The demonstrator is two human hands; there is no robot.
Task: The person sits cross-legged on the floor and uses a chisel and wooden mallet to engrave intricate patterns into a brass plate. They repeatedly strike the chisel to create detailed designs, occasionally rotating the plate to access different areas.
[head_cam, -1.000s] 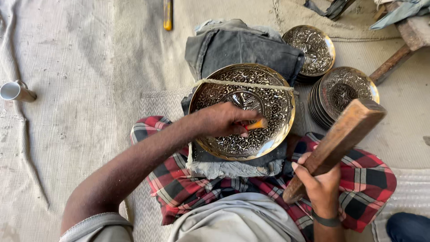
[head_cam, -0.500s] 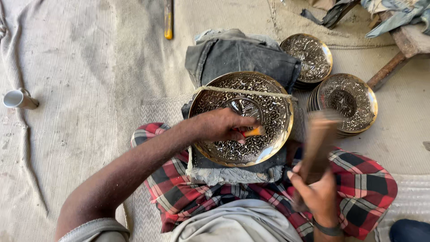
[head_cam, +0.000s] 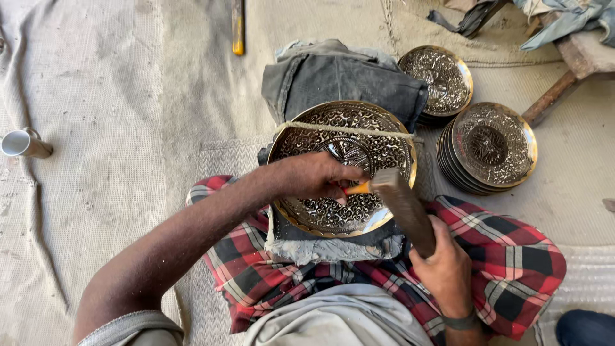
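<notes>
An engraved brass plate (head_cam: 359, 134) lies on folded dark cloth (head_cam: 333, 77) between my knees, with a cord stretched across its upper part. My left hand (head_cam: 314, 176) rests on the plate and grips a small chisel (head_cam: 356, 188) with an orange shaft, tip on the metal. My right hand (head_cam: 445, 272) holds a wooden mallet (head_cam: 403, 208) whose head is down on the chisel's end. My red checked cloth (head_cam: 512, 256) covers my legs under the plate.
A stack of similar engraved plates (head_cam: 490, 146) sits to the right, and one more plate (head_cam: 441, 75) is behind it. A small metal cup (head_cam: 22, 143) lies at the far left. A yellow-handled tool (head_cam: 237, 29) lies at the top, with wooden tools (head_cam: 564, 70) at top right.
The mallet, raised at the right a second ago, has swung down and left onto the chisel. My left hand has stayed on the plate.
</notes>
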